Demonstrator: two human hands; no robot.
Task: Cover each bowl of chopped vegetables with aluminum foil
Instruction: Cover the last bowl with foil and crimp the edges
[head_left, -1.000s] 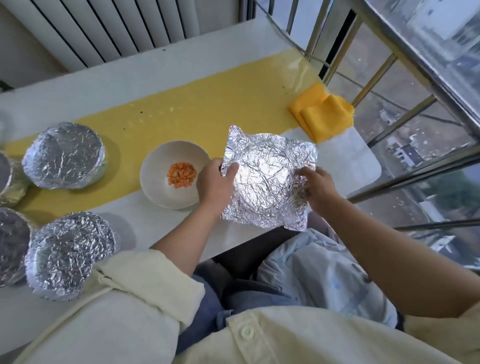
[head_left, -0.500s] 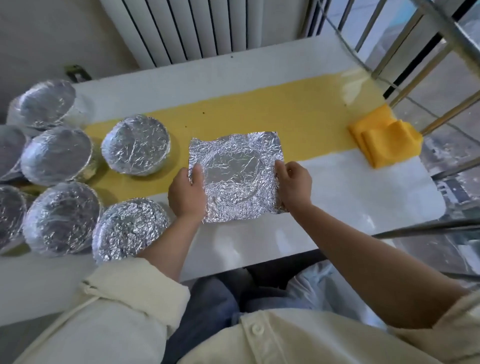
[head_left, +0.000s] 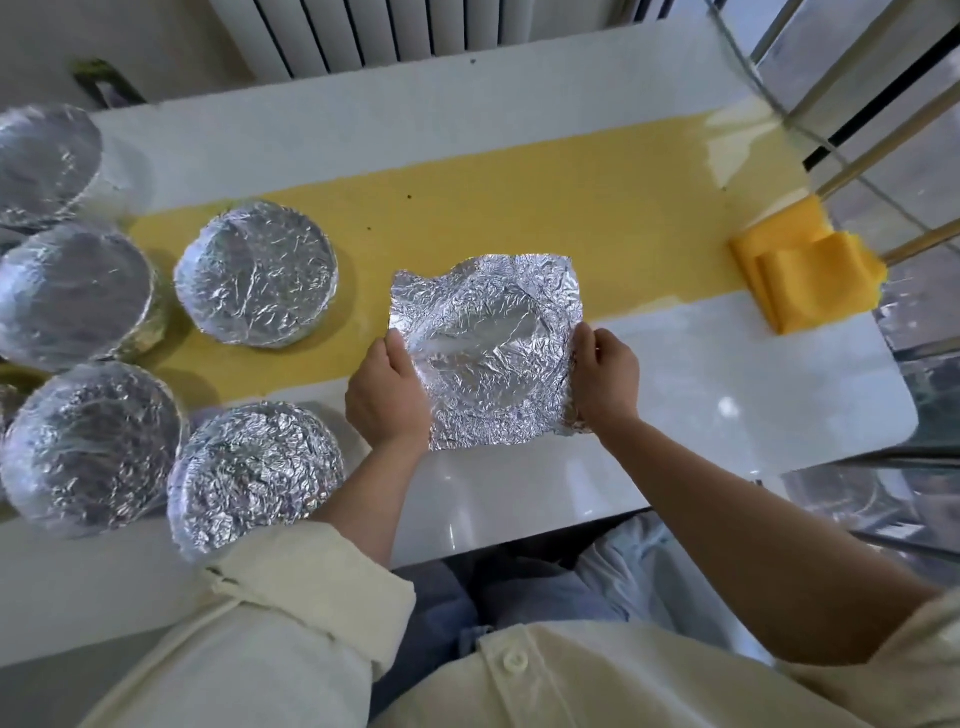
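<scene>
Presently, both hands grip one piece. Left hand (head_left: 387, 400): the thumb lies on top of the foil sheet (head_left: 485, 353) at its left edge. The other fingers are tucked under and out of sight, pinching that edge. Right hand (head_left: 605, 382): fingers curled round the sheet's right edge, where the near corner is crumpled downward beside the wrist.

The sheet is roughly square and wrinkled, with a smoother round patch pressed into its middle. What sits beneath it is hidden. It is spread level over the near border of the yellow runner (head_left: 519, 208), half over the white table (head_left: 727, 395). Resting or held just clear, cannot tell. Forearms are bare, and the cream sleeve (head_left: 311, 587) on the left arm is rolled back.

To the left is a cluster of foil-covered bowls (head_left: 257, 273), at least five, each wrapped tight round its rim. One sits on the runner near the sheet and another at the near table edge beside the left forearm. The rest are crowded toward the left margin.

To the right, a folded yellow cloth (head_left: 808, 278) lies at the table's end, well apart from the hands. A white radiator (head_left: 395, 31) stands past the far edge, and a metal railing (head_left: 857, 171) runs along the right.
</scene>
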